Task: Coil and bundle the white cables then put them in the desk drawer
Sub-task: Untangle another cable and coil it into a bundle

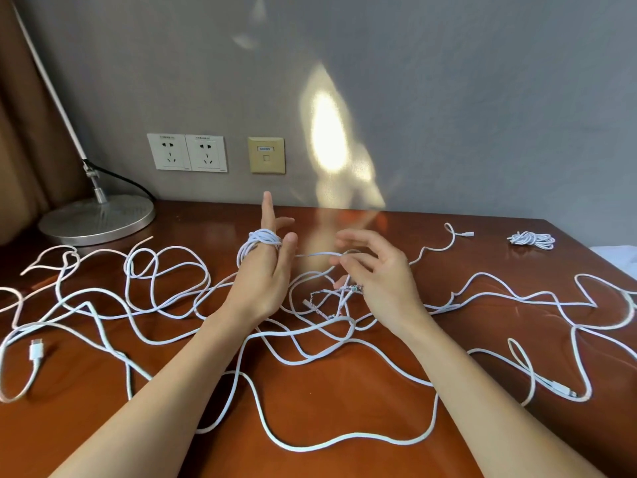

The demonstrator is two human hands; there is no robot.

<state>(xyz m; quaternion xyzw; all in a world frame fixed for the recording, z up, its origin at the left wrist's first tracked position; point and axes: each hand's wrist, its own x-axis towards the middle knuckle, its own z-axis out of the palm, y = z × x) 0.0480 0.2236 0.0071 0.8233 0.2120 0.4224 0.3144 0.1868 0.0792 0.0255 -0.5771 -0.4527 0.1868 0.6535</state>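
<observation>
Head view: a big brown desk (344, 408) fills the lower frame. Long white cables (345, 440) lie loose and tangled all across it, and a round lamp (96, 219) stands at the upper left. In the middle the left hand (265, 277) is up with straight fingers and a small coil (262, 239) wound round them, and the right hand (379, 274) just beside it pinches a strand (317, 254) that runs from the coil. A tiny bundle (532, 239) sits on the desk at the upper right, well apart from the hands.
</observation>
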